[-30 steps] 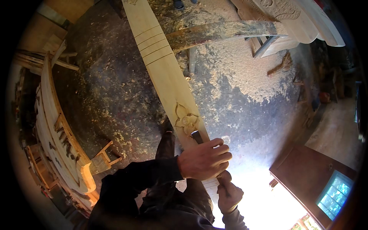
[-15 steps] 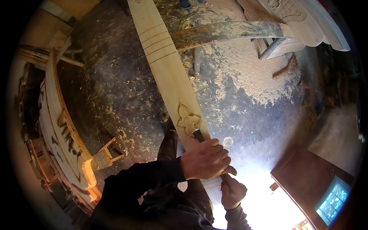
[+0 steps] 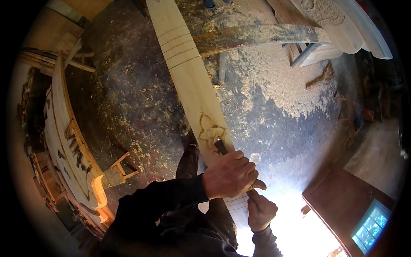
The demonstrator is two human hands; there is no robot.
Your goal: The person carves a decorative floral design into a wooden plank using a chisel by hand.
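Observation:
A long pale wooden plank [image 3: 192,83] runs away from me, with a flower pattern [image 3: 211,132] carved in relief on its nearer part. Over it slants a carving chisel [image 3: 221,147], its metal end resting at the flower's near petal. My left hand [image 3: 230,174] is closed round the chisel's shaft, thumb pointing right. Behind it, lower right, my right hand [image 3: 262,213] grips the rear end of the handle. The fingers' undersides are hidden.
A curved wooden beam [image 3: 257,38] crosses behind the plank near a carved panel [image 3: 319,15]. Wood shavings and sawdust cover the dark floor [image 3: 128,98]. At left stands a large curved workpiece with tools [image 3: 73,145]. A small wooden stool [image 3: 122,170] is beside it; a brown door [image 3: 342,197] lies right.
The chisel and my left hand have shifted very slightly forward along the plank. Both hands keep their hold, and the whole view has moved a little.

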